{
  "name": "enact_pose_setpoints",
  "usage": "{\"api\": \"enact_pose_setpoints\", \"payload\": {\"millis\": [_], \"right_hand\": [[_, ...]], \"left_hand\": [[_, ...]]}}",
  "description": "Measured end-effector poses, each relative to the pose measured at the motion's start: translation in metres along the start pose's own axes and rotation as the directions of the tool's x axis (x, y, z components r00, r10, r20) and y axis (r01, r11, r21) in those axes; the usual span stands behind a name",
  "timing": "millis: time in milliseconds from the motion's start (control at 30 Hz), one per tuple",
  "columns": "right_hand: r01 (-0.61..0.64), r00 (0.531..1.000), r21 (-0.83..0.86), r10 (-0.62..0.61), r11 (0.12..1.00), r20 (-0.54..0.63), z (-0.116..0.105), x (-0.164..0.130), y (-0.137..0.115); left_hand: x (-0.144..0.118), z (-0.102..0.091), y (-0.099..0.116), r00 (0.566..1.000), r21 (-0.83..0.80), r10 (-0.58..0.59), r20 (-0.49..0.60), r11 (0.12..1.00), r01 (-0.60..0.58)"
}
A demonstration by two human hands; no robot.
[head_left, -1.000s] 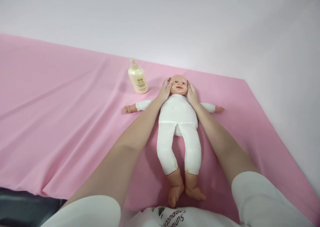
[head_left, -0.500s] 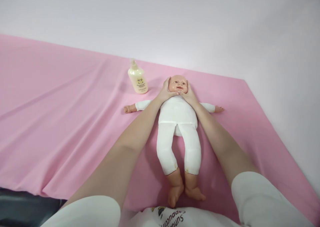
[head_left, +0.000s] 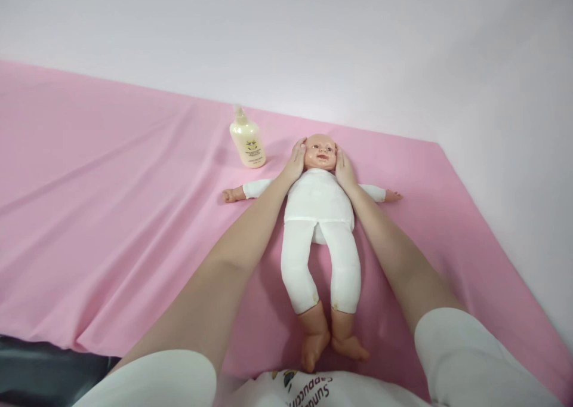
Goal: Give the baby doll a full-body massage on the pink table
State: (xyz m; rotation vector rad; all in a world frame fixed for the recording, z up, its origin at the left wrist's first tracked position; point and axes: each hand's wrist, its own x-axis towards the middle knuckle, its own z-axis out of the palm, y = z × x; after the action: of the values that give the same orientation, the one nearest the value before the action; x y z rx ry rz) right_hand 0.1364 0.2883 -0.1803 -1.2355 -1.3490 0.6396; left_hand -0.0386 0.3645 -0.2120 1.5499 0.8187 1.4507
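Mostly, what I can't make out from my end is the inner side of each hand: both palms are turned in against the head of the doll (head_left: 319,198), so its ears and temples are covered. The fingers lie close together and blur, and I can't separate the thumbs cleanly. The person's forearms also cross over the doll's sleeves near the shoulders, hiding part of each little arm.

The left hand (head_left: 294,161) is laid along the left side of the head and the right hand (head_left: 344,165) along the right, fingers extended toward the far side. I read both as open and flat, cupping the head between them, though contact at the palms is probably light or firm in ways I can't judge.

The doll lies face up on the pink cloth (head_left: 134,228), right of centre, head far and feet near. Left of its head I see a pale yellow bottle (head_left: 249,144), its label too small to read. Nearest me, the printed shirt (head_left: 353,389) is cut off by the lower edge, as is a dark surface (head_left: 45,368) at near left.
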Motion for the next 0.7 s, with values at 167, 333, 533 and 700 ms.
{"api": "enact_pose_setpoints", "payload": {"millis": [167,333,533,700], "right_hand": [[-0.033,0.999,0.01,0.033,0.999,0.024,-0.004,0.001,0.001],[-0.041,0.999,0.039,0.04,0.998,0.003,-0.002,0.0,-0.001],[0.001,1.0,0.101,-0.001,0.995,0.0,-0.002,-0.006,-0.01],[-0.067,0.998,0.147,0.066,0.987,0.008,-0.002,-0.005,-0.01]], "left_hand": [[-0.002,-0.003,0.012,1.0,0.065,-0.006,-0.004,0.998,0.006],[-0.008,-0.004,0.03,0.999,0.185,0.022,-0.039,0.983,-0.015],[-0.01,-0.002,0.035,1.0,0.151,-0.014,0.023,0.988,0.011],[-0.007,-0.002,0.025,0.995,0.051,-0.096,0.001,0.994,0.095]]}}
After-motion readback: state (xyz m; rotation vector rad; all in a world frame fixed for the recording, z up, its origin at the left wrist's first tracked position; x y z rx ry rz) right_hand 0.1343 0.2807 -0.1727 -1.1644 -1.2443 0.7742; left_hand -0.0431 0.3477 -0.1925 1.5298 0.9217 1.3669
